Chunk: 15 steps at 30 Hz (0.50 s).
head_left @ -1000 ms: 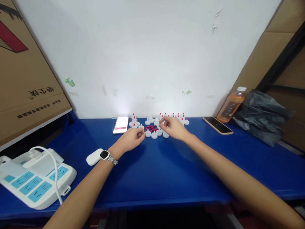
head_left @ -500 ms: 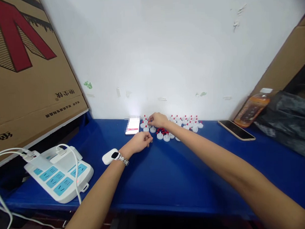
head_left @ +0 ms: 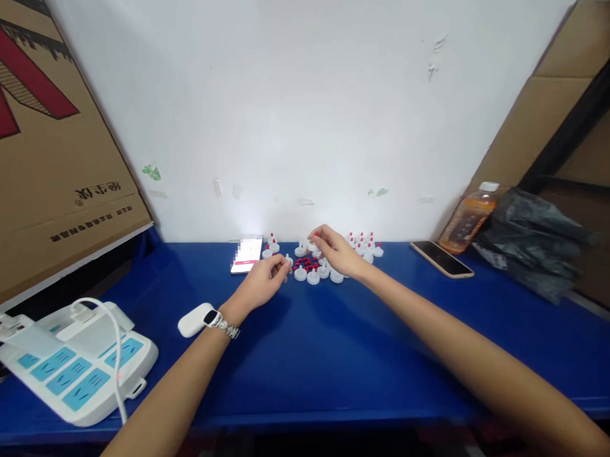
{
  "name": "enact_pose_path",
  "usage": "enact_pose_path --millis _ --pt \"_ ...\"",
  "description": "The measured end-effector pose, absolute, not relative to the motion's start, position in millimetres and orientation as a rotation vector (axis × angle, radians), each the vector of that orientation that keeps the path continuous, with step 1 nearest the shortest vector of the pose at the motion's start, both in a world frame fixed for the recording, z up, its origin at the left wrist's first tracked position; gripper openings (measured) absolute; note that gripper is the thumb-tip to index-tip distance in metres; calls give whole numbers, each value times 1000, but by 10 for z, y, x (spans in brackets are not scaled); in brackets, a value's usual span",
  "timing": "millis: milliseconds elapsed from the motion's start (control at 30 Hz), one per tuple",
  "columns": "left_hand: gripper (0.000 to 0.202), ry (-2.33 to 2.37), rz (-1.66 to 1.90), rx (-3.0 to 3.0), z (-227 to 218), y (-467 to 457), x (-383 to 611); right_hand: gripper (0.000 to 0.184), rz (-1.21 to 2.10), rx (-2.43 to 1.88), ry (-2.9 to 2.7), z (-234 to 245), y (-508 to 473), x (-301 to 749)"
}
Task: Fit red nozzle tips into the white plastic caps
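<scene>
Right hand [head_left: 342, 254] appears to pinch a red tip [head_left: 316, 235]; the left hand's [head_left: 261, 281] grip cannot be told. Loose tips [head_left: 307, 261] lie at twelve o'clock, among white caps [head_left: 313, 278]. Light, upright handling is advised.

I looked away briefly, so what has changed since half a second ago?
The right hand has moved rightward from the left group of white lids to near the loose red tips; whether it holds anything is unclear. The left hand has moved forward, closer to a bare-spouted lid. The bottle, dark-screened phone and power strip stayed put; the camera's view shifted.
</scene>
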<state>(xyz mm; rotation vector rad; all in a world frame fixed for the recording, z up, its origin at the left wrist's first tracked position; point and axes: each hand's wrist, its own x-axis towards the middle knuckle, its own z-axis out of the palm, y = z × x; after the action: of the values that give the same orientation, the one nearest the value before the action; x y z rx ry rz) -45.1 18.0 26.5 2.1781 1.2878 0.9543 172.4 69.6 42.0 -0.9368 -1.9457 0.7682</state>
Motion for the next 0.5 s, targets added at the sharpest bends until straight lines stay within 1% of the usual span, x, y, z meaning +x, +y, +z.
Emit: enact_pose_path --millis 67,133,233,333,500 --pt "36 1260 1032 2208 340 220 -309 31 942 -923 -1883 379 578 1834" --pt "36 1231 1056 2258 409 281 -126 39 1036 -926 -1830 325 503 1897" --pt "34 1157 1065 2317 450 355 170 47 1022 -930 -1760 235 460 1947" --pt "29 1099 1092 2263 405 333 395 51 999 -913 -1670 179 440 2003" --pt "25 958 1108 2232 335 157 488 61 927 -944 -1723 244 337 2064"
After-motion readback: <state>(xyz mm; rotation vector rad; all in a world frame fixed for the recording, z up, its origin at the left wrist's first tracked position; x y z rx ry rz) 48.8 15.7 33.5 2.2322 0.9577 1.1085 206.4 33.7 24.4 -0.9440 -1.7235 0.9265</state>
